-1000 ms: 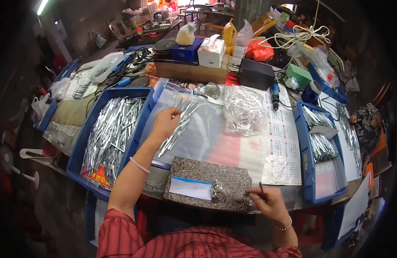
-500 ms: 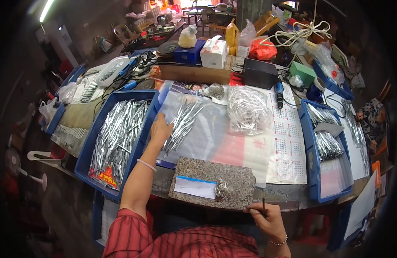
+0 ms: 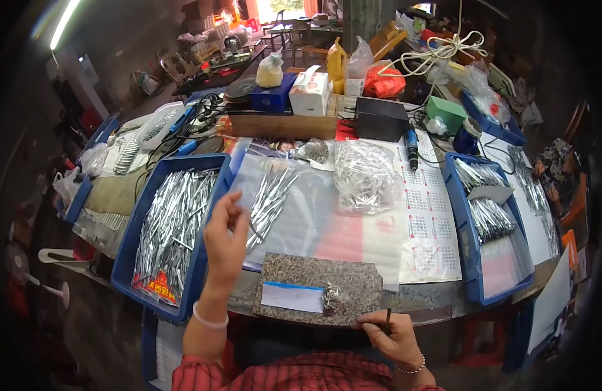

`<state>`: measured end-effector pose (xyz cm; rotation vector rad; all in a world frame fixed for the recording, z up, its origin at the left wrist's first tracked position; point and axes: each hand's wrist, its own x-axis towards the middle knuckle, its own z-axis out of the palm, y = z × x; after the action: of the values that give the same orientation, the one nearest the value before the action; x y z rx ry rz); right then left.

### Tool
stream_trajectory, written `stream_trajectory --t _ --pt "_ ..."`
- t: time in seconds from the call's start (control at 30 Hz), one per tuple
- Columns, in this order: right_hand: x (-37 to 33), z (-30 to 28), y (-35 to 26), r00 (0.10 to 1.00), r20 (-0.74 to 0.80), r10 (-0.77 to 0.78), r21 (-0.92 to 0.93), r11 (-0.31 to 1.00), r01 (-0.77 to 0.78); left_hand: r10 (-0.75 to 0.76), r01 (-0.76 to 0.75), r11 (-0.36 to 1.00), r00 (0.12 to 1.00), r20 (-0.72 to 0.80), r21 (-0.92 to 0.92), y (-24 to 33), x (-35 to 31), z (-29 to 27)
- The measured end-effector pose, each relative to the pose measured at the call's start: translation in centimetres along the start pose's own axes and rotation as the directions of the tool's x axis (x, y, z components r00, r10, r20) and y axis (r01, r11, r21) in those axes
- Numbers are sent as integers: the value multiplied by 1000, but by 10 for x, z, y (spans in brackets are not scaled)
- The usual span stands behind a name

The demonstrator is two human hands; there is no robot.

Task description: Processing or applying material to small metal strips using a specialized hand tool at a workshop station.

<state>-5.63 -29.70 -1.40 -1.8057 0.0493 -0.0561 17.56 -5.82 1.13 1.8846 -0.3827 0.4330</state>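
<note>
My left hand [image 3: 224,238] is raised between the blue tray and a loose pile of slim silvery metal rods [image 3: 272,202]. Its fingers are curled, and a thin metal rod, blurred, juts from the fingertips. The pile lies on clear plastic sheeting [image 3: 312,212]. At the lower right corner of a speckled stone slab [image 3: 353,274], my right hand [image 3: 393,337] pinches a thin dark stick [image 3: 388,317] that stands upright. On the slab lie a white strip with a blue edge [image 3: 291,297] and a small heap of tiny shiny bits [image 3: 332,298].
A blue tray [image 3: 220,171] full of metal rods stands left; another blue tray [image 3: 528,274] with bundled rods stands right. Farther back are a bag of rods [image 3: 364,176], a blue handheld tool [image 3: 412,150] and a black box [image 3: 381,118]. Another person sits far right.
My left hand has come back from the pile's left edge toward me, lifting a thin rod. The right hand stays by the slab with its stick. The view has shifted slightly.
</note>
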Motion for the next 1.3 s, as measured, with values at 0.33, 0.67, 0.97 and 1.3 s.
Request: stream_trajectory --t 0.33,0.67,0.97,1.3 --pt "30 36 -18 978 -30 -207 222 952 209 550 -499 833 698 459 -240 64 -112 20" --pt "18 17 -36 956 -284 69 367 929 41 213 159 872 728 652 -463 63 -126 21" --pt "44 3 -34 938 270 219 333 893 -304 201 163 852 775 599 -497 49 -125 -19" --pt "213 -49 27 918 -5 -396 -762 596 253 -78 360 772 872 483 -524 32 -147 -46"
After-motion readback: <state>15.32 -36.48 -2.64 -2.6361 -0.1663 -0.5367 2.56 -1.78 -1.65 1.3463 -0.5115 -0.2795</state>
